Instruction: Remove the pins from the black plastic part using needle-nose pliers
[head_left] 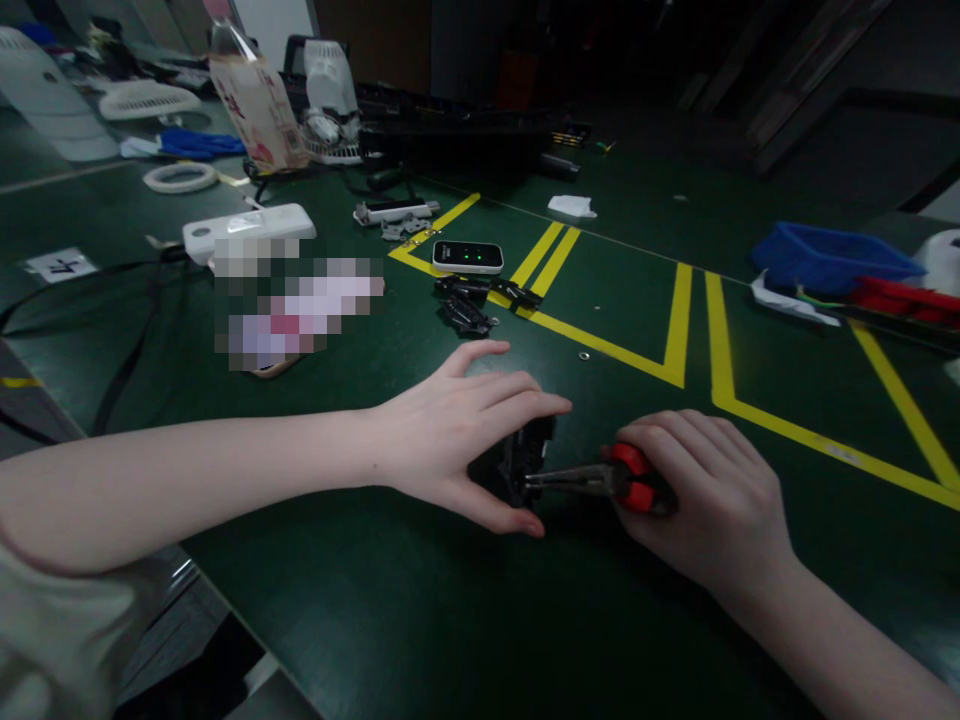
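Observation:
My left hand (457, 430) lies over a small black part (517, 462) on the green table (420, 600), fingers and thumb clasped around it. My right hand (705, 490) grips red-handled pliers (600, 480) whose metal jaws reach left into the black part. Most of the part is hidden under my left palm.
Several loose black parts (472, 305) and a small white-and-black device (467, 257) lie beyond my hands near yellow floor-style tape lines (679, 330). A white power strip (247, 230), a bottle (251, 100) and fan parts (146, 100) sit at the back left. Blue and red trays (832, 260) stand right.

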